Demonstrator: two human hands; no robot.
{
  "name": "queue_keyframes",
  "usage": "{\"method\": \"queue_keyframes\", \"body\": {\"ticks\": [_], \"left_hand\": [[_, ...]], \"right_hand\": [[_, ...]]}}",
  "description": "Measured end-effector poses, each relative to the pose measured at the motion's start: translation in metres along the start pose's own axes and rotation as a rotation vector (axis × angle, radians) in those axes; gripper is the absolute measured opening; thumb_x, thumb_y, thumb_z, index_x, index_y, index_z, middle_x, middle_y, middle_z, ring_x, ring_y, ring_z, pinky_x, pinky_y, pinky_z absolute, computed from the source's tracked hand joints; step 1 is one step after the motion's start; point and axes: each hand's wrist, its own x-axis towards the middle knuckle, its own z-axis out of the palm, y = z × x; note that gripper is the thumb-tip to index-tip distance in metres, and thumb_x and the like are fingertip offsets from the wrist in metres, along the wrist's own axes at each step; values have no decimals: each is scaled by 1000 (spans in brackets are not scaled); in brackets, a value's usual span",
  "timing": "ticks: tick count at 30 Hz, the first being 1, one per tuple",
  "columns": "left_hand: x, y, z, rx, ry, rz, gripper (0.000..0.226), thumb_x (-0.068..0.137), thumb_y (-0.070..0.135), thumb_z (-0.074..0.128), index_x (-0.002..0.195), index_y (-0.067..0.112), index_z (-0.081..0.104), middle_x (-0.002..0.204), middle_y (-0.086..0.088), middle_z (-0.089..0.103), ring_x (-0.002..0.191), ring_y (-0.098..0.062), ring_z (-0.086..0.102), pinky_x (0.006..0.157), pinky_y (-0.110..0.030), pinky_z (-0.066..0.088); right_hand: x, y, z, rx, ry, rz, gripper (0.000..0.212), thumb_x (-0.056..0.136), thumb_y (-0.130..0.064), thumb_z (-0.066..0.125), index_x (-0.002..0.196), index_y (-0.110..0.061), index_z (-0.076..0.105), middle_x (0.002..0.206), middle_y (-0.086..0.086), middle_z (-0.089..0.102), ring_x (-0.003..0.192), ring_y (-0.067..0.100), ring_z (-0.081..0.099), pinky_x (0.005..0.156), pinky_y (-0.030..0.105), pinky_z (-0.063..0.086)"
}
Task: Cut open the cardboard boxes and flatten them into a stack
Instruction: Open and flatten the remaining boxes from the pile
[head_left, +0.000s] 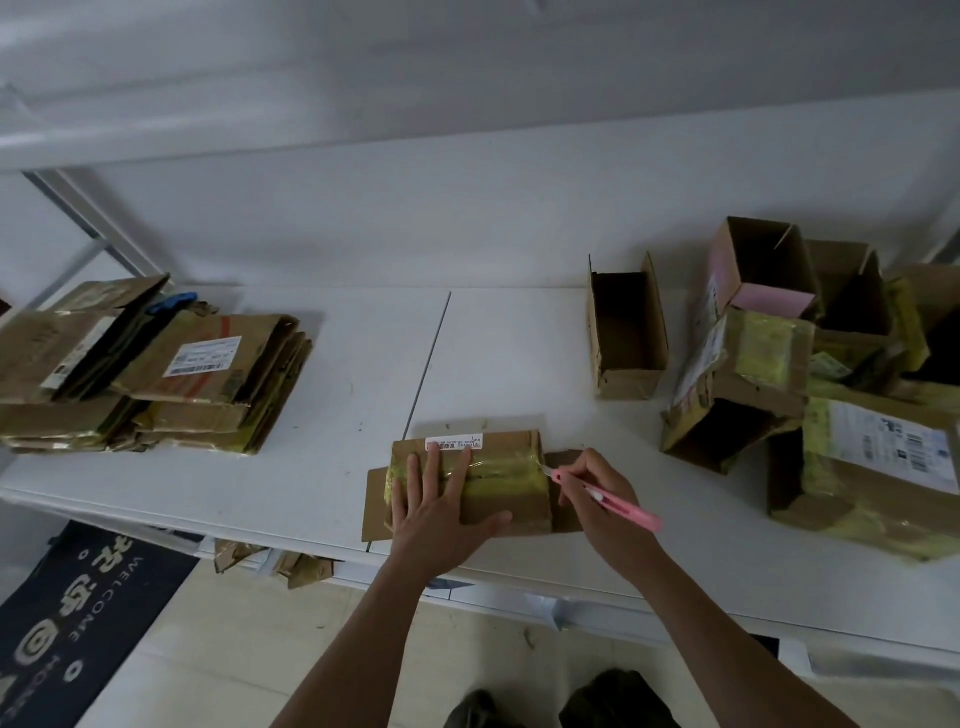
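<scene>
A small taped cardboard box (470, 480) lies at the white table's (337, 364) near edge, its long axis running left to right. The left hand (441, 512) presses flat on it, fingers straight. The right hand (597, 499) grips a pink cutter (605, 500) just beside the box's right end, blade pointing left at the tape seam.

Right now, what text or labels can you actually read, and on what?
"WELCOME" and "HOME": on the dark floor mat.
White label on the box under the left hand: too small.
Label on the flattened stack: blurred.
Label on the right-hand box: blurred.
</scene>
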Motion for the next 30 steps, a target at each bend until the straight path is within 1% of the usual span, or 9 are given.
{"method": "queue_keyframes", "body": {"ticks": [3,7,12,15,18,19,21,23,30], "left_hand": [[0,0,0,4,-7,16,115,55,98,13,152,43,-16,160,-1,-29,148,-29,-25,119,-52,-9],[-1,-3,2,9,-14,24,107,70,93,30,152,44,-16,160,-1,-30,147,-28,-26,119,-52,-9],[-3,-3,0,17,-18,32,106,70,93,29,152,43,-16,160,-2,-30,147,-28,-27,119,-52,-10],[-2,0,-2,3,-28,18,104,73,91,33,152,43,-16,160,-1,-30,147,-28,-26,119,-51,-10],[-2,2,-7,-10,-27,-1,104,73,90,37,153,44,-12,161,0,-26,149,-28,-22,120,-51,-7],[-1,3,-9,-22,-33,-5,104,72,90,39,153,44,-9,162,0,-24,149,-27,-21,120,-51,-6],[0,3,-16,-66,-62,-10,103,72,88,44,154,46,-3,163,2,-21,150,-26,-19,121,-51,-3],[2,1,-24,-95,-98,-7,100,74,84,51,153,47,1,163,3,-18,150,-25,-17,121,-51,-1],[-2,1,-24,-50,-61,4,99,76,80,54,153,45,3,164,3,-12,151,-25,-12,120,-52,7]], "right_hand": [[-11,1,-2,12,1,0,14,98,-11,55,86,-5,54,74,5,59,65,25,58,58,30,49],[-20,-1,-6,-3,1,-29,17,97,-16,52,86,-5,51,71,8,55,62,33,53,53,37,46],[-28,-3,-6,-4,2,-29,15,96,-16,52,84,-7,50,73,6,56,58,27,52,52,22,44],[-38,0,-8,9,-32,-5,14,97,-17,52,84,-12,50,72,6,56,58,25,53,53,23,46],[-44,4,-12,-8,-93,63,16,99,-15,54,83,-14,50,72,6,59,65,24,59,60,33,53],[-42,3,-14,2,-62,69,16,98,-12,55,82,-13,51,72,5,60,65,21,60,61,32,54],[-33,-1,-16,46,47,60,16,97,-9,55,81,-12,52,71,3,60,63,13,59,59,21,51],[-24,-8,-13,94,112,61,14,97,-11,53,83,-10,52,72,5,60,64,14,60,61,19,50],[-40,-3,5,125,50,145,15,98,-5,52,83,-6,50,70,3,59,63,9,57,64,20,50]]}}
